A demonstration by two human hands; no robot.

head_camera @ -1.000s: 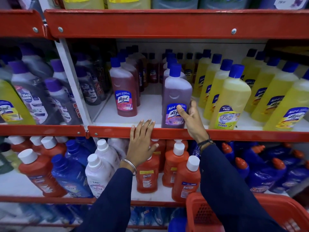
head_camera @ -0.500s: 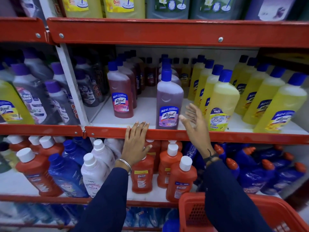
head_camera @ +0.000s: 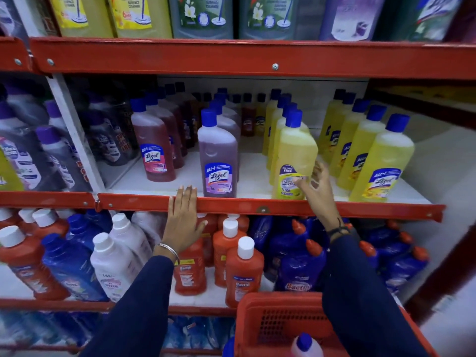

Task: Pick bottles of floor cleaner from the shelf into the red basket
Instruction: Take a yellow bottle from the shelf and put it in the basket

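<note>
A yellow floor cleaner bottle (head_camera: 293, 153) with a blue cap stands at the front of the middle shelf. My right hand (head_camera: 315, 186) is at its lower right corner, fingers spread, thumb on the label and fingertips at the bottle's side; the grip does not look closed. To its left stands a purple floor cleaner bottle (head_camera: 217, 155), untouched. My left hand (head_camera: 184, 217) lies flat on the red shelf edge (head_camera: 257, 206), holding nothing. The red basket (head_camera: 270, 320) is at the bottom right, with a blue-capped bottle (head_camera: 305, 343) showing inside.
A reddish bottle (head_camera: 154, 145) and more yellow bottles (head_camera: 381, 161) fill the same shelf in rows. Orange, white and blue bottles crowd the shelf below. Large cleaner packs sit on the top shelf. A white upright post (head_camera: 74, 132) divides the shelving at left.
My right hand let go of the purple bottle and moved right to the yellow bottle. My left hand stayed on the shelf edge. The view shifted closer.
</note>
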